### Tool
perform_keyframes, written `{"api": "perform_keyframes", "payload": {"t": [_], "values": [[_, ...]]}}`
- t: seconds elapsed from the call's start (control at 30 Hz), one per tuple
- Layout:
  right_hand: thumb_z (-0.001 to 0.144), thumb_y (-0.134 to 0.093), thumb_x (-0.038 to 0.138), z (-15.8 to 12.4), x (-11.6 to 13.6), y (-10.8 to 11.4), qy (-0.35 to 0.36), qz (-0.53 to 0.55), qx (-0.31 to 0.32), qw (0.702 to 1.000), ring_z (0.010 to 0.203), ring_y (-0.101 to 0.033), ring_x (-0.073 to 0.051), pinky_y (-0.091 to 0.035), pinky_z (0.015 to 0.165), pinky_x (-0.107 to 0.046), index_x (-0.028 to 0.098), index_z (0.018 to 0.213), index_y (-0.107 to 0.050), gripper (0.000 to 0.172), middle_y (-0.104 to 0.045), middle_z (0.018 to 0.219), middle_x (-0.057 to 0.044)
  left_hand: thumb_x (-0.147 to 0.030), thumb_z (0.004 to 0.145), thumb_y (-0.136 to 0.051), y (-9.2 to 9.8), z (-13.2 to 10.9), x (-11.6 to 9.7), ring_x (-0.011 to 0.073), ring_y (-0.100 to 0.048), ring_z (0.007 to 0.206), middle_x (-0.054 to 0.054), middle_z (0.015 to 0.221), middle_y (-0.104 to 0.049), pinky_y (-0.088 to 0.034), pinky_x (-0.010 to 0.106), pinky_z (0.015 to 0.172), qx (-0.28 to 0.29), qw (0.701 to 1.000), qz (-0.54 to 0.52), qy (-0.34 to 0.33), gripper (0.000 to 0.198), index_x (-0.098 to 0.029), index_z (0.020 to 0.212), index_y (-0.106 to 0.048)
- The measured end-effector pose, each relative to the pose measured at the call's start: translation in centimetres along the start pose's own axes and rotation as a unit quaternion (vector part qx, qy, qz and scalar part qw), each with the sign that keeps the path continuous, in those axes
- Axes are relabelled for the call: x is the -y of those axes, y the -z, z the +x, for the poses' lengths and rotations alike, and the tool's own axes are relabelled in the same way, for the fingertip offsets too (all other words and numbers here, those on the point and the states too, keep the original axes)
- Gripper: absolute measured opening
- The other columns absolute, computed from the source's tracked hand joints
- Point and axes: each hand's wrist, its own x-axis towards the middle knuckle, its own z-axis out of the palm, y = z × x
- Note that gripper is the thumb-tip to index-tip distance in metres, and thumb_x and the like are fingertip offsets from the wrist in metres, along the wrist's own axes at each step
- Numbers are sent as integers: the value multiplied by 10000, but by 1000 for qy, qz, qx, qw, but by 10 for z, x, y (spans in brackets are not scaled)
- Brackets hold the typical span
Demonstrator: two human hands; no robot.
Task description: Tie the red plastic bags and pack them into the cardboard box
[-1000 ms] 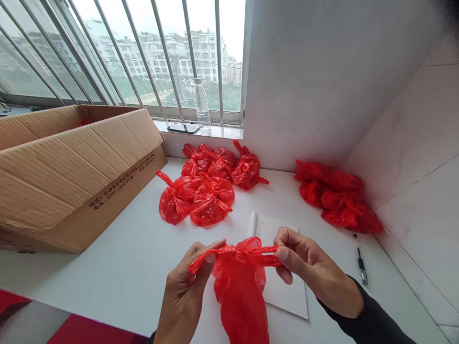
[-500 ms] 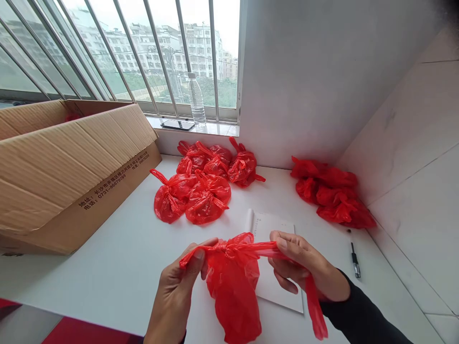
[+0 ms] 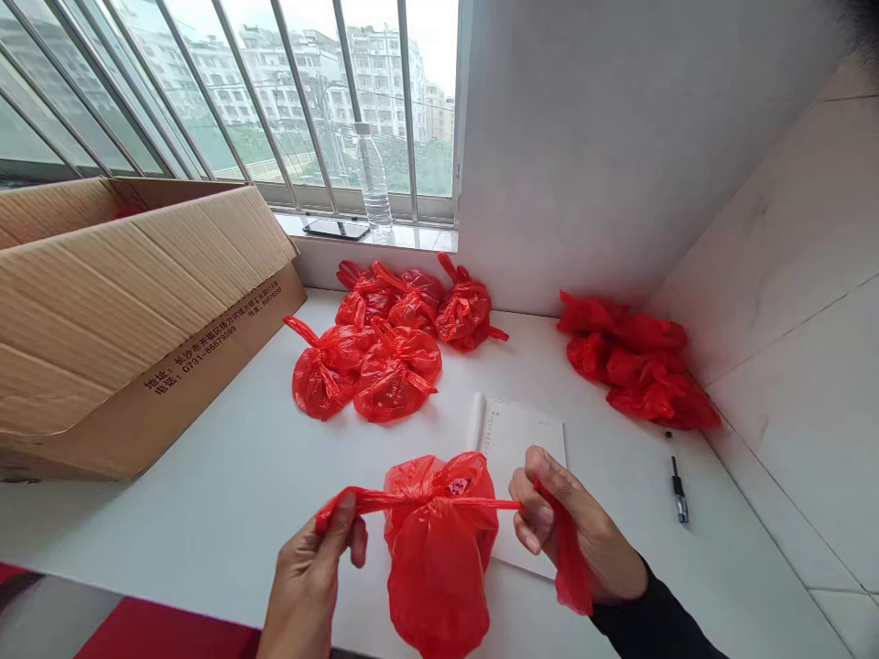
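I noted one red bag (image 3: pixel 436 549) above the white table (image 3: pixel 226 485), left hand (image 3: pixel 309 577) and right hand (image 3: pixel 569 535) each pinching a handle. Five tied bags (image 3: pixel 385 339) lay centre, one heap (image 3: pixel 638 366) right; one box (image 3: pixel 130 311), one barred window (image 3: pixel 275 91).

the lower part of the red bag (image 3: pixel 439 558) is cut off by the bottom edge, and its contents are hidden by the plastic. the left hand (image 3: pixel 306 586) is cropped at the wrist. the cardboard box (image 3: pixel 124 302) is cut by the left edge; its inside is barely seen. the writing on the notepad (image 3: pixel 522 439) is too small to be read.
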Motion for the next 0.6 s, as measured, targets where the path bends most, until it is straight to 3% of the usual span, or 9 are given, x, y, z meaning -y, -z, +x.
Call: {"api": "perform_keyframes", "payload": {"t": [0.1,0.2,0.27,0.3,0.37,0.43,0.5,0.6], "values": [[959,-586,488,-2,-15,19,-44,-38,-35,998,475,-277,-64,-429,508,-192,218,716,-395,410,-362,598,87,-675,714,-717,23,11,13,142,-414,613,-20,555,-454,-404,235,580,-28,998,-24,48,528,-198,581,-531],[967,-550,525,-3,-25,27,-50,-141,-25,988,532,-381,-86,-479,534,-221,221,748,-449,388,-447,663,56,-643,729,-726,23,10,17,155,-498,648,4,666,-598,-489,252,637,-21,996,-72,51,452,-201,698,-639],[963,-561,520,-2,-28,24,0,-238,-58,969,765,-556,-128,-538,694,-249,218,768,-488,367,-578,863,-7,-621,757,-716,11,2,16,199,-614,905,34,1001,-704,-531,272,836,-33,995,-92,36,426,-229,925,-710],[964,-569,503,-1,-29,21,29,-277,-79,957,955,-590,-155,-540,820,-268,220,787,-499,341,-611,1016,-34,-617,783,-694,2,-3,15,226,-606,1087,37,1200,-678,-499,294,968,-34,995,-92,32,464,-256,1074,-702],[978,-562,462,0,-33,13,76,-322,-106,938,1281,-504,-192,-458,1056,-331,243,887,-517,241,-580,1293,-45,-622,837,-631,-16,-16,11,265,-460,1368,25,1473,-530,-355,362,1163,-23,995,-89,47,598,-314,1347,-573],[1005,-511,438,1,-43,3,87,-348,-97,928,1424,-399,-200,-370,1168,-408,295,1140,-517,197,-506,1459,-38,-634,876,-564,-34,-29,5,280,-326,1476,12,1575,-417,-228,423,1235,-12,992,-99,80,678,-337,1473,-441],[1029,-448,418,0,-62,-6,78,-394,-69,913,1476,-340,-200,-313,1213,-449,343,1430,-385,413,-435,1556,-33,-641,895,-522,-49,-40,-2,263,-230,1519,-18,1621,-340,-186,433,1251,-17,988,-109,110,702,-355,1518,-368],[1033,-419,366,-2,-98,-16,99,-485,-30,869,1493,-313,-233,-307,1222,-474,358,1562,-283,546,-370,1608,1,-634,920,-470,-61,-48,-10,244,-173,1536,-30,1624,-334,-187,433,1253,-34,987,-90,130,668,-337,1512,-387]]}}
